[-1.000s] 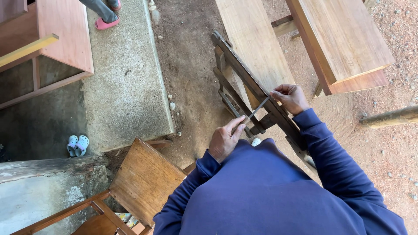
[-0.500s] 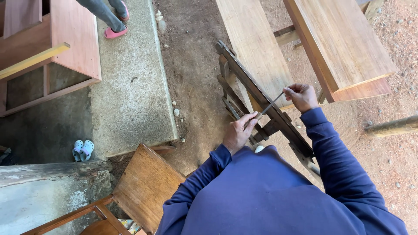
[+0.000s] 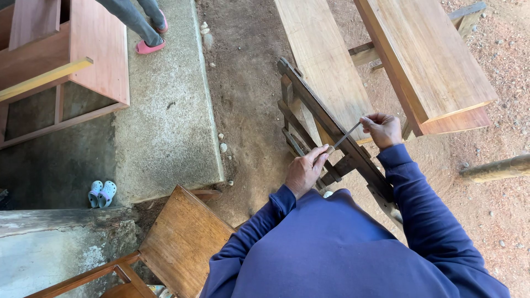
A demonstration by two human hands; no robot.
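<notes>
**Both hands on a file across a saw blade**

A thin grey file (image 3: 346, 135) runs slantwise between the two hands, lying over the top edge of a long dark saw (image 3: 331, 135) that is clamped in a wooden frame (image 3: 301, 129). The right hand (image 3: 382, 129) pinches the upper end of the file, fingers curled tight around it. The left hand (image 3: 305, 171) sits at the lower end, fingers pressed together and laid flat along the frame, their tips at the file's tip; whether they grip it or only steady it cannot be told.

Just beyond the saw lie two broad planks (image 3: 326, 66) on rough supports, the nearer one right behind the frame. A wooden chair (image 3: 176, 243) stands at the person's left, close to the elbow. Further left are a concrete slab (image 3: 165, 127), a small pair of pale clogs (image 3: 102, 193) and a wooden cabinet (image 3: 66, 60). Another person's legs, in pink slippers (image 3: 149, 46), stand on the slab.

The person's own blue-sleeved body hides the saw's lower end and the frame's foot. The saw's teeth are too small to make out.
</notes>
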